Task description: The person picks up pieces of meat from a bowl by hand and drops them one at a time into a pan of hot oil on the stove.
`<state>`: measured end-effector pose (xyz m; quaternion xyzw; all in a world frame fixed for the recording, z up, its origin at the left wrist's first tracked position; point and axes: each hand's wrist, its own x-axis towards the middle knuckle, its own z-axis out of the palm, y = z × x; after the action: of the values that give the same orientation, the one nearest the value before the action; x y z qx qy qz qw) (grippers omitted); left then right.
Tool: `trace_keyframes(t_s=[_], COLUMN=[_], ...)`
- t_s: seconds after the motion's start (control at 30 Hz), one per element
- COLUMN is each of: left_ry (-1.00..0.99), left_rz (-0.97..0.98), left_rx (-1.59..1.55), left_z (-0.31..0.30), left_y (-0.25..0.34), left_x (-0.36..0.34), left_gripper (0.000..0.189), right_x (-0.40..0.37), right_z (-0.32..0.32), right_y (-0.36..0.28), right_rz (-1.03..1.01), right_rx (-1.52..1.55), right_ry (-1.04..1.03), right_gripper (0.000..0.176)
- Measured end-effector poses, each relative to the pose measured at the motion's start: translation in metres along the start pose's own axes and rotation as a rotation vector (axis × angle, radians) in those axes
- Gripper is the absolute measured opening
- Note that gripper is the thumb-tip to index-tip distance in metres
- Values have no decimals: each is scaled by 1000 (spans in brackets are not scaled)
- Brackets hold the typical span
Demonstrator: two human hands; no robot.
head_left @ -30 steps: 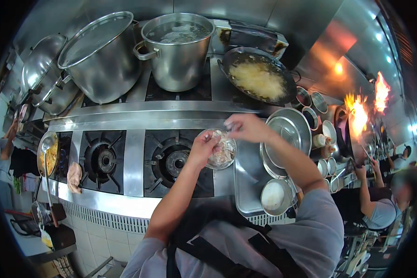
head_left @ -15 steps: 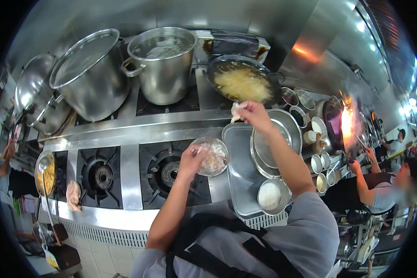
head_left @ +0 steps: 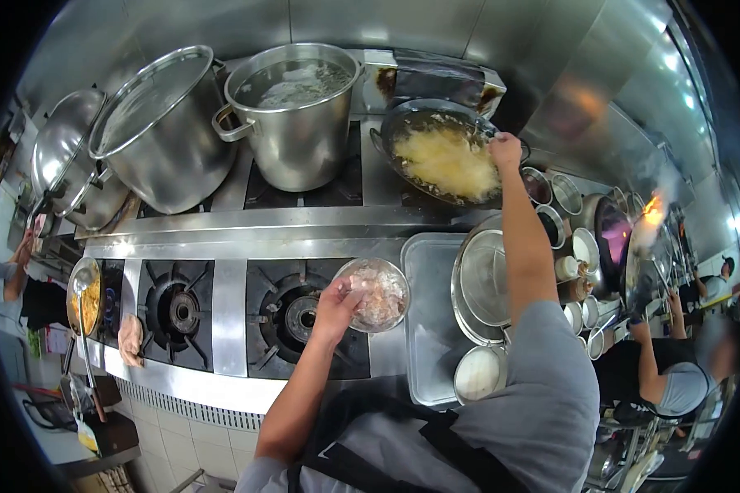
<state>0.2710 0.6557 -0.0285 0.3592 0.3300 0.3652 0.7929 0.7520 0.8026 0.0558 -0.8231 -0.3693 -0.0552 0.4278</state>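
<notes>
My left hand is at the left rim of a small metal bowl of pale, floury pieces, with its fingers closed on a pinkish piece over the contents. Stretched far forward, my right hand is at the right side of a wok of bubbling oil. Pale yellow food froths in that oil. The fingers of my right hand are bunched together, and what they hold, if anything, is too small to make out.
Two tall pots stand at the back left. Bare burners lie in front. A metal tray with round strainers is right of the bowl. At the far right, a co-worker works by a flaming wok.
My right hand has moved forward and right, from above the tray's back edge to the wok's right side. The whitish piece it held no longer shows. My left hand stays at the bowl.
</notes>
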Motion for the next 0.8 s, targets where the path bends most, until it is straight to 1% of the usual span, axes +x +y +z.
trace_keyframes(t_s=[0.03,0.07,0.13,0.2,0.27,0.33,0.37,0.43,0.47,0.53,0.67,0.73,0.77,0.8], left_ry=[19,40,30,-66,-94,-124,-140,-203,-210,-189,-145,-202,-195,-152], left_rz=[48,91,113,93,77,35,34,111,109,155,139,167,172,228], left_rx=[37,74,102,191,197,220,221,60,59,85,118,83,84,312], left_z=[6,11,15,21,33,43,45,49,48,44,39,33,28,21], left_y=[2,3,3,5,13,18,18,18,16,16,21,24,23,20], left_x=[0,-1,5,9,16,14,13,13,12,13,10,11,12,13], left_gripper=[16,16,13,11,11,10,10,21,21,33,38,34,34,34], right_x=[-7,-22,-57,-131,-193,-239,-255,-276,-280,-286,-291,-278,-265,-248], right_z=[-6,-12,-31,-77,-96,-102,-105,-107,-106,-102,-104,-92,-89,-85], right_y=[-12,-24,-48,-109,-134,-143,-145,-148,-146,-143,-154,-149,-153,-158], right_rz=[-17,-17,-281,-497,-419,-651,-646,-638,-635,-599,-570,-556,-486,-417], right_rx=[66,64,205,80,194,246,238,180,176,200,207,258,263,269], right_ry=[-127,-140,-411,-643,-910,-925,-911,-999,-994,-1047,-1060,-983,-950,-916], right_gripper=[24,24,21,20,22,26,26,27,27,25,23,20,18,15])
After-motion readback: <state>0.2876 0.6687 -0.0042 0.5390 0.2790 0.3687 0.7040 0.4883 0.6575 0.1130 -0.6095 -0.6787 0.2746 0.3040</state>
